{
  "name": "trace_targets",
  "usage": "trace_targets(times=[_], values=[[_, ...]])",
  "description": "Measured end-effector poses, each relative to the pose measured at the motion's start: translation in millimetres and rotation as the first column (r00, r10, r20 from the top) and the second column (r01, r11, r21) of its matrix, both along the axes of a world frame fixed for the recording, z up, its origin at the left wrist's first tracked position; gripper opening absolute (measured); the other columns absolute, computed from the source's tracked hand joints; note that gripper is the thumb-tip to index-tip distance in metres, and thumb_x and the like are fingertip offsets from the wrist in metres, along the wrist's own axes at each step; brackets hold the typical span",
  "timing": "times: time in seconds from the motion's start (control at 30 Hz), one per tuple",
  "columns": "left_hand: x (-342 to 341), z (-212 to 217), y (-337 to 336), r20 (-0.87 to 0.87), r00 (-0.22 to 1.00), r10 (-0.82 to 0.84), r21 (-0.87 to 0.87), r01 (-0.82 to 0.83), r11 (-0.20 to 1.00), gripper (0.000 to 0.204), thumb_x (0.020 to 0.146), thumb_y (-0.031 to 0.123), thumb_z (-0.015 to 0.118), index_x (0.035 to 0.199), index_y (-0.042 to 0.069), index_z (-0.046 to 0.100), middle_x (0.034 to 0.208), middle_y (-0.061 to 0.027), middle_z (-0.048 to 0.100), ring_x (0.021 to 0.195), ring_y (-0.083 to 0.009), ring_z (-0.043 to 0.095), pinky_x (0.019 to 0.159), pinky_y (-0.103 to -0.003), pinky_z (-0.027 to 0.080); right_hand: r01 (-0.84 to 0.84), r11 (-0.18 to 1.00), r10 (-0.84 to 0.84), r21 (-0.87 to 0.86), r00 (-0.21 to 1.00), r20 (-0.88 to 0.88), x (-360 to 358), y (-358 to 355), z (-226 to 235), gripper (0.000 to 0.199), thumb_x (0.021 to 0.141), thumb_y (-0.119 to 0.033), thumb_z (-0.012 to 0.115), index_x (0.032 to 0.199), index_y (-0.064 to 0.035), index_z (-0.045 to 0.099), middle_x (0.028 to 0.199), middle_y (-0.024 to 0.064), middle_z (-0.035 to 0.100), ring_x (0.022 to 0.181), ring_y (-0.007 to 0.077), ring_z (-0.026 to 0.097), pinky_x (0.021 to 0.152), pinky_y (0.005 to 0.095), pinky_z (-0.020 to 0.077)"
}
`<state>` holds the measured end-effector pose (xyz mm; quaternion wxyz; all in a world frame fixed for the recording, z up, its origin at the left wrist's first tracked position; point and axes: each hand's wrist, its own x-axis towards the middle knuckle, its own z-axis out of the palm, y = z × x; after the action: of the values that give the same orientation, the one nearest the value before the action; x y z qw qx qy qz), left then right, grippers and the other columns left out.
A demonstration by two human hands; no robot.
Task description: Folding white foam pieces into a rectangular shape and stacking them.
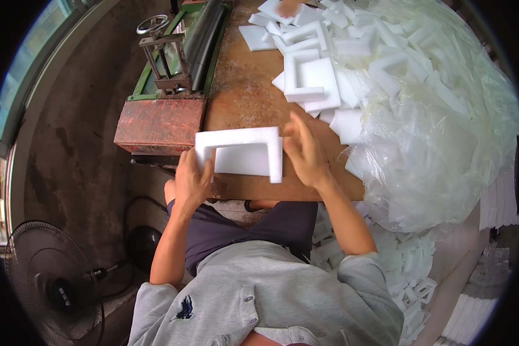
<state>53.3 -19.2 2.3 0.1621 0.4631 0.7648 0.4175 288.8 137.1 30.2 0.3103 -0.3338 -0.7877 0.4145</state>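
A white U-shaped foam frame (242, 151) is held above the near edge of the brown wooden table (242, 92), between both hands. The left hand (191, 180) is closed on the frame's left leg, its fingers wrapped around the foam. The right hand (303, 151) is pressed against the frame's right leg with fingers extended and open. Further foam pieces (308, 75) are heaped on the table beside a large clear plastic bag (427, 155). A green and red roller machine (173, 75) is seen at the left, and a floor fan (49, 282) lower left.
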Motion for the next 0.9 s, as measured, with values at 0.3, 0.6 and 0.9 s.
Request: trace_targets(times=[0.3,0.6,0.9], values=[[-4.4,-34.6,-17.2,-0.097,0.994,-0.046,-0.065,0.040,0.997,0.052,0.091,0.025,0.066,0.134,-0.002,0.051,0.100,-0.0242,0.058,0.090,-0.0413,0.059,0.078,-0.047,0.048,-0.413,0.573,-0.450,0.708,0.564,0.693,-18.9,150.9,-11.1,0.043,0.086,-0.005,0.063,0.129,-0.0085,0.061,0.101,0.0154,0.066,0.110,0.0358,0.059,0.107,0.0520,0.0357],[-4.5,-11.8,-1.7,-0.133,0.988,-0.083,-0.207,0.054,0.977,0.056,0.089,0.025,0.065,0.138,0.002,0.050,0.105,-0.0251,0.061,0.093,-0.0441,0.063,0.081,-0.049,0.051,-0.129,0.731,-0.399,0.671,0.716,0.573,23.4,161.2,27.3,0.034,0.085,-0.007,0.068,0.119,-0.0101,0.070,0.104,0.0141,0.065,0.107,0.0355,0.058,0.099,0.0457,0.0405],[-88.4,22.6,-28.5,-0.062,0.991,0.118,0.073,-0.113,0.991,0.016,0.085,0.010,0.068,0.090,-0.005,0.064,0.074,-0.0128,0.055,0.066,-0.0200,0.053,0.060,-0.036,0.043,-0.179,0.708,-0.130,0.683,0.918,0.375,-20.7,63.6,8.7,0.047,0.082,-0.008,0.075,0.128,-0.0046,0.063,0.133,0.0197,0.053,0.136,0.0411,0.041,0.112,0.0510,0.0365]])
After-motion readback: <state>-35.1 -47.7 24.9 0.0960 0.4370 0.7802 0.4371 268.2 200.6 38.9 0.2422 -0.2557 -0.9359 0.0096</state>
